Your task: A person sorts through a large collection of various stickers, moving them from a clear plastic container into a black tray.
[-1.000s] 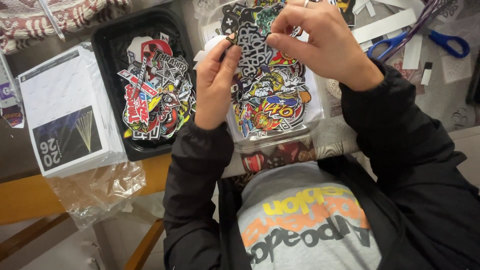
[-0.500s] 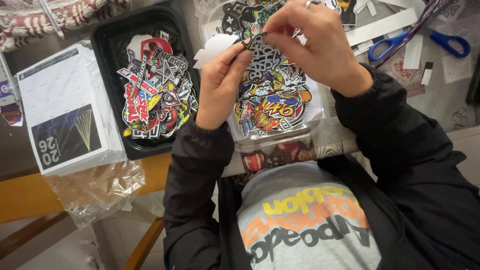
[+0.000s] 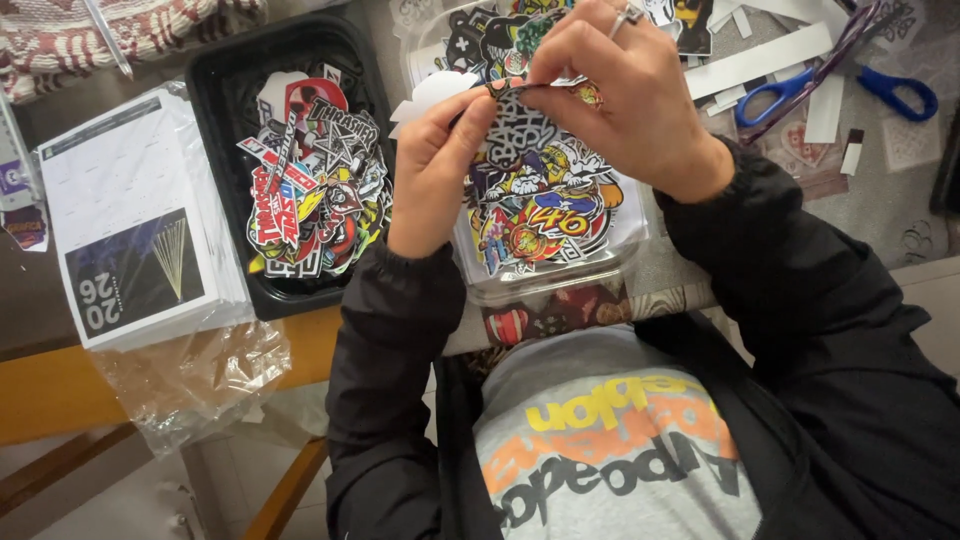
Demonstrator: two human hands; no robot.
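Note:
My left hand (image 3: 432, 165) and my right hand (image 3: 625, 95) meet above a clear plastic tray (image 3: 610, 265) heaped with colourful stickers. Both pinch one small sticker (image 3: 520, 95) by its edges, thumbs and fingertips close together. A ring sits on a finger of my right hand. The pile of stickers (image 3: 535, 205) lies right under my hands. Both arms wear black jacket sleeves.
A black tray (image 3: 225, 70) holding more stickers sits to the left. Beside it lies a stack of white printed sheets (image 3: 130, 215), with crumpled clear plastic (image 3: 195, 375) below. Blue-handled scissors (image 3: 835, 85) and white paper strips lie at the upper right. A wooden chair frame (image 3: 60, 395) shows lower left.
My hands have drawn closer together over the clear tray, with my left thumb now up against the small sticker that my right fingers hold.

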